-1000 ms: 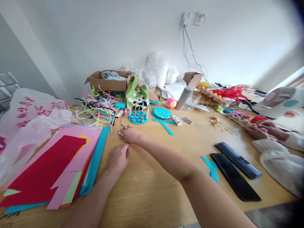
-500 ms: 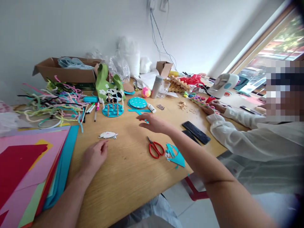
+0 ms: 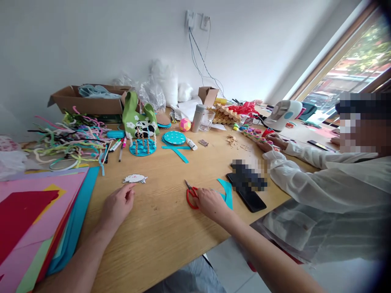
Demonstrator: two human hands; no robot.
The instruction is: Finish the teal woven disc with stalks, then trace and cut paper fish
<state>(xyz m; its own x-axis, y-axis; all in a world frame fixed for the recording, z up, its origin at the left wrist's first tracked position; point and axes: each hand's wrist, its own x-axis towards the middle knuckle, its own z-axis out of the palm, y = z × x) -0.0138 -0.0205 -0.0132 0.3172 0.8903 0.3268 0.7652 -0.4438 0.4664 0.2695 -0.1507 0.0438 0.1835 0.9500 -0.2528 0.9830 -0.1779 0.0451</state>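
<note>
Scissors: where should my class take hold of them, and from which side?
I'd grip the scissors by the red loops, coming from above and the near right. They lie flat on the table with the blades pointing away and to the left, so that approach should keep fingers clear of the tips. The right hand is at the loops.

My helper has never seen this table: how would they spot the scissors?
On the wooden table, find the right hand, beside a blue scrap. The scissors lie at its fingers, blades pointing away; red looped handles set them apart from that scrap.
</note>
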